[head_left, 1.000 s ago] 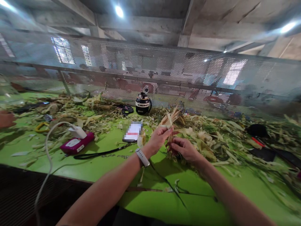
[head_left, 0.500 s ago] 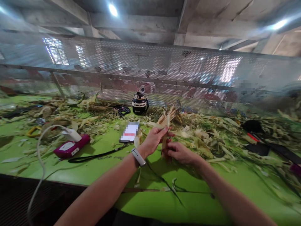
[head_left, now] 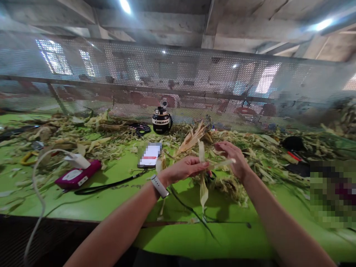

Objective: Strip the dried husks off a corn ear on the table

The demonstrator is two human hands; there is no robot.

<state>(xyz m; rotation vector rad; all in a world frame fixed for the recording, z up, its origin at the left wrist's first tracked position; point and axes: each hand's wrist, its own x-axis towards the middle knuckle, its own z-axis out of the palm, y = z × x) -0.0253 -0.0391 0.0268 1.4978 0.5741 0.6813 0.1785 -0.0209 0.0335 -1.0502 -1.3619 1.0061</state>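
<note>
Pale corn husk strips (head_left: 204,189) are pinched in my left hand (head_left: 187,168). One piece hangs down towards the table, and another sticks out sideways to the right. My right hand (head_left: 236,157) is apart from my left, its fingers stretched out and open. The sideways strip's tip overlaps the right palm in view; whether they touch I cannot tell. Beyond my hands a bundle of dry tan husk (head_left: 194,136) lies on the heap. A tangle of fine husk shreds (head_left: 232,189) sits below my right hand.
On the green table (head_left: 111,204) are a phone (head_left: 150,155) with a black strap, a magenta power strip (head_left: 79,174) with a white plug and cable, and a black bottle (head_left: 161,120). Husk scraps (head_left: 261,159) spread widely. A perforated metal screen (head_left: 178,78) stands behind.
Both hands were together on the husk; the right has moved away up and to the right and opened. The tan bundle no longer shows in front of my fingers. The view has shifted slightly.
</note>
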